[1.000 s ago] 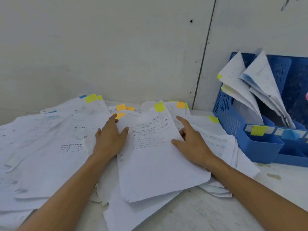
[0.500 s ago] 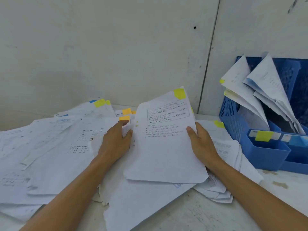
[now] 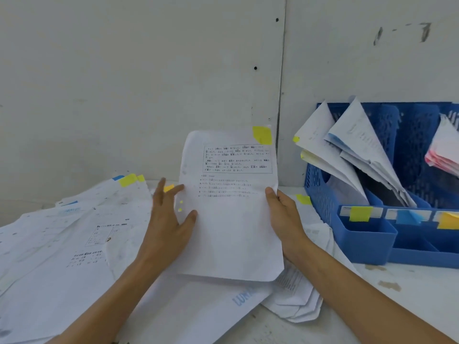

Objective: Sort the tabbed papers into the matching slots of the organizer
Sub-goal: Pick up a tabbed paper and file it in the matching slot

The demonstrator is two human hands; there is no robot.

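1. Head view: yellow-tabbed sheet (image 3: 231, 219), upright over the paper pile (image 3: 74, 244), left of the blue organizer (image 3: 367, 239)
2. Right hand (image 3: 285, 219) pinches its right edge; left hand (image 3: 166, 224), fingers spread, touches its left edge
3. Likely light, limp, easily creased; best held by both side edges

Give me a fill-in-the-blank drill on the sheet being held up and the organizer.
1. The raised sheet has a ___ tab at its top right corner.
2. The right hand grips the sheet's ___ edge.
3. From the left, the organizer's front labels run yellow, ___, orange.
Missing words: yellow; right; blue.
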